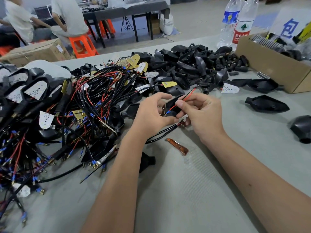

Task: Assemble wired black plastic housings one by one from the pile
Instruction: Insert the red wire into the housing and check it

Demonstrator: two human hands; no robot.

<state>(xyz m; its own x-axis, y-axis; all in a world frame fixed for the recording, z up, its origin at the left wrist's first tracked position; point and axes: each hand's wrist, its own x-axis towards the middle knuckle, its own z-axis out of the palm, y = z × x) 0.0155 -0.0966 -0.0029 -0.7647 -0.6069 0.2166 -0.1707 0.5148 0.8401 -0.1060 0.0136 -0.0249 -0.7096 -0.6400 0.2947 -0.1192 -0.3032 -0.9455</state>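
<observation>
Both hands at frame centre, working one black housing (170, 105) just above the tabletop (185, 190). Left hand (151, 111) grips the housing body, fingers curled round it. Right hand (200, 111) pinches a red wire (188, 96) with a black one beside it, thumb and forefinger clamped together on it; the wire runs into the housing's open side. A sheathed black cable (161, 133) trails out under the hands toward 7 o'clock.

Housing: matte black, teardrop shell, tapered at one end.

Counts: 2 hands, 1 housing in hand, 2 loose shells at 3 o'clock (267, 105), a third partly cut off at the right edge. 2 water bottles (242, 24) at 1 o'clock, 1 cardboard box (276, 66) at 2 o'clock. 1 amber tape strip (178, 146) at 6 o'clock of the hands. Wired pile (64, 111) at 9 o'clock, bare-shell heap (190, 64) at 12: too many to count.
</observation>
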